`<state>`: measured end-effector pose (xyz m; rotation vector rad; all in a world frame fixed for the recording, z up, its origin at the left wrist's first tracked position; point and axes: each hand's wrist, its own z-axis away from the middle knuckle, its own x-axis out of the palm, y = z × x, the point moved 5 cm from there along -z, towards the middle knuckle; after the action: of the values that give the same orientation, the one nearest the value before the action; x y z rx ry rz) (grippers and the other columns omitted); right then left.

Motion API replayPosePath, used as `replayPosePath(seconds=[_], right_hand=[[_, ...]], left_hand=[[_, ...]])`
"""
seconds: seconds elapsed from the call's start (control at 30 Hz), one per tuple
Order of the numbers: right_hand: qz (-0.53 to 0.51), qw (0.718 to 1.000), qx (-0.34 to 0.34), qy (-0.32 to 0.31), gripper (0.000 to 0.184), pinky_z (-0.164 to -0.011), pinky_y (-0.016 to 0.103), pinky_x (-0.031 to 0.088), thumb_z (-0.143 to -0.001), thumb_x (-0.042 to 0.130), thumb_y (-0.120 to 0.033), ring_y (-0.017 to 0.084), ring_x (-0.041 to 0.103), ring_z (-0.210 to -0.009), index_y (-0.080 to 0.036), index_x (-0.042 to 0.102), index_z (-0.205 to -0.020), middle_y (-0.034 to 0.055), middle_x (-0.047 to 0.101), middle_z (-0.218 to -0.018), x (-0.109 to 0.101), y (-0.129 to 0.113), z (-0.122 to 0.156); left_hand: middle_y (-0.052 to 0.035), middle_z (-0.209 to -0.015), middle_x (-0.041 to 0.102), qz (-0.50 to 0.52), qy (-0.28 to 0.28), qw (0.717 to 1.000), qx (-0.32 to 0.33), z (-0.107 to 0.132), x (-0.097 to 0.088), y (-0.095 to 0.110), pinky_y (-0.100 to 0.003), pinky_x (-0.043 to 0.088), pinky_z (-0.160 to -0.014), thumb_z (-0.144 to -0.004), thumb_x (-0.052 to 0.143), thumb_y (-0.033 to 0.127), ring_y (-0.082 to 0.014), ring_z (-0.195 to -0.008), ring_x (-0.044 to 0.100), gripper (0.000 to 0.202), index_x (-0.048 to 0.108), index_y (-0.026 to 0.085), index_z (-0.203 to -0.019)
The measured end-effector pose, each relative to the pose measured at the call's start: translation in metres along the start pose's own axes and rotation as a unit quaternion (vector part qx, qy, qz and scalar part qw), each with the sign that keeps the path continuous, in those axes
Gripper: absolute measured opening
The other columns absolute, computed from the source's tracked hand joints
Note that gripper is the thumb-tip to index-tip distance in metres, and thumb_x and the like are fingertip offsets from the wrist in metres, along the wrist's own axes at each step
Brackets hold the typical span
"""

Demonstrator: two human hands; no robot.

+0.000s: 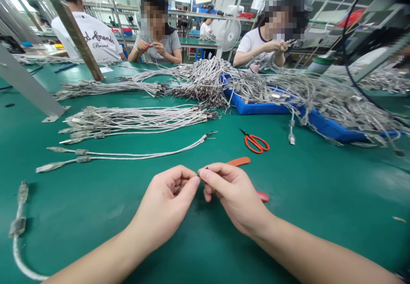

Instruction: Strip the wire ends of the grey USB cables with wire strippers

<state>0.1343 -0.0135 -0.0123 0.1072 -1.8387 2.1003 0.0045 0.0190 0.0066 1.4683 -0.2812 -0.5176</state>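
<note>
My left hand and my right hand meet at the fingertips above the green table, both closed in a pinch. A thin dark wire shows as a tiny bit between the fingertips; most of it is hidden. At far left a white USB cable with a grey ferrite block curves toward my left forearm, where its other end goes out of sight. Under and beside my right hand lies a hand tool with orange-red handles, its head covered by the hand. Orange-handled scissors rest just beyond.
Two cables with stripped ends lie left of centre, behind them a bundle of cables. A big cable heap and blue trays of cables stand farther back. A metal post rises at left. Co-workers sit opposite.
</note>
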Motion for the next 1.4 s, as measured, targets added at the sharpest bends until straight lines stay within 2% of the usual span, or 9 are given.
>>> replayPosePath(seconds=[0.2,0.43,0.57,0.73,0.87,0.93,1.03,1.2,1.4], right_hand=[[-0.086,0.995,0.046,-0.013,0.017,-0.051,0.024,0.037,-0.071,0.079,-0.03,0.009,0.047,-0.053,-0.017,0.069,-0.067,-0.0031,0.055,-0.058,0.003,-0.001,0.002],[-0.076,0.996,0.05,-0.02,0.016,-0.052,0.025,0.036,-0.071,0.077,-0.031,0.01,0.048,-0.051,-0.018,0.07,-0.067,-0.0032,0.056,-0.051,0.005,-0.001,0.004],[-0.066,0.997,0.04,-0.021,0.015,-0.052,0.026,0.036,-0.073,0.076,-0.03,0.01,0.049,-0.051,-0.018,0.07,-0.067,-0.0032,0.056,-0.053,0.004,-0.001,0.004],[0.016,1.0,-0.012,-0.007,0.016,-0.053,0.027,0.04,-0.076,0.074,-0.032,0.011,0.051,-0.051,-0.018,0.07,-0.072,-0.0029,0.058,-0.053,0.0,-0.001,0.002],[0.04,0.999,-0.007,-0.015,0.017,-0.052,0.027,0.04,-0.076,0.074,-0.033,0.011,0.05,-0.049,-0.017,0.07,-0.073,-0.002,0.059,-0.054,-0.001,0.002,0.001],[0.022,1.0,0.006,-0.02,0.017,-0.051,0.027,0.04,-0.076,0.074,-0.033,0.011,0.049,-0.05,-0.017,0.07,-0.071,-0.0024,0.057,-0.053,0.0,0.002,0.001],[-0.015,0.999,0.024,-0.03,0.017,-0.05,0.025,0.039,-0.076,0.074,-0.032,0.011,0.048,-0.051,-0.017,0.069,-0.07,-0.0024,0.055,-0.054,0.003,0.002,0.001],[-0.124,0.988,0.067,-0.067,0.023,-0.049,0.024,0.044,-0.083,0.064,-0.036,0.012,0.048,-0.058,-0.016,0.073,-0.077,0.0029,0.059,-0.071,0.009,0.0,0.003],[-0.197,0.972,0.093,-0.092,0.034,-0.05,0.025,0.047,-0.09,0.046,-0.027,0.013,0.051,-0.06,-0.012,0.076,-0.084,0.0071,0.061,-0.075,0.008,0.002,0.004]], left_hand=[[-0.0008,-0.068,0.067,0.034,0.034,0.999,-0.004,0.0,-0.003,0.003,-0.022,0.045,-0.057,-0.083,0.063,0.03,-0.0136,-0.063,0.06,0.017,0.065,0.018,-0.072],[-0.0021,-0.067,0.068,0.033,0.042,0.999,-0.006,0.001,0.0,0.002,-0.023,0.04,-0.05,-0.08,0.066,0.034,-0.0138,-0.058,0.057,0.017,0.065,0.018,-0.074],[-0.0011,-0.067,0.066,0.035,0.013,0.999,-0.012,0.001,0.002,-0.002,-0.023,0.041,-0.056,-0.085,0.061,0.036,-0.0157,-0.067,0.06,0.018,0.062,0.02,-0.078],[-0.0001,-0.072,0.064,-0.045,-0.033,0.998,-0.001,0.001,-0.004,0.002,-0.024,0.042,-0.064,-0.089,0.055,0.035,-0.0139,-0.071,0.056,0.02,0.062,0.02,-0.08],[0.0017,-0.065,0.061,-0.022,-0.064,0.997,-0.046,-0.002,-0.004,-0.001,-0.021,0.037,-0.053,-0.089,0.056,0.032,-0.0099,-0.056,0.049,0.018,0.063,0.018,-0.08],[0.0033,-0.06,0.058,-0.003,-0.047,0.998,-0.052,-0.003,-0.003,-0.001,-0.02,0.033,-0.048,-0.087,0.057,0.031,-0.0085,-0.051,0.045,0.018,0.06,0.018,-0.075],[0.0025,-0.06,0.059,0.016,-0.011,0.999,-0.034,-0.004,-0.002,-0.001,-0.019,0.035,-0.049,-0.086,0.059,0.029,-0.0094,-0.054,0.048,0.018,0.059,0.018,-0.072],[0.0026,-0.059,0.06,0.025,0.038,0.999,-0.03,-0.002,-0.005,-0.002,-0.019,0.037,-0.049,-0.083,0.062,0.032,-0.0093,-0.053,0.05,0.019,0.06,0.018,-0.07],[0.0046,-0.053,0.057,0.043,0.039,0.997,-0.045,-0.002,-0.006,-0.003,-0.016,0.032,-0.044,-0.082,0.062,0.032,-0.0062,-0.046,0.044,0.021,0.059,0.016,-0.07]])
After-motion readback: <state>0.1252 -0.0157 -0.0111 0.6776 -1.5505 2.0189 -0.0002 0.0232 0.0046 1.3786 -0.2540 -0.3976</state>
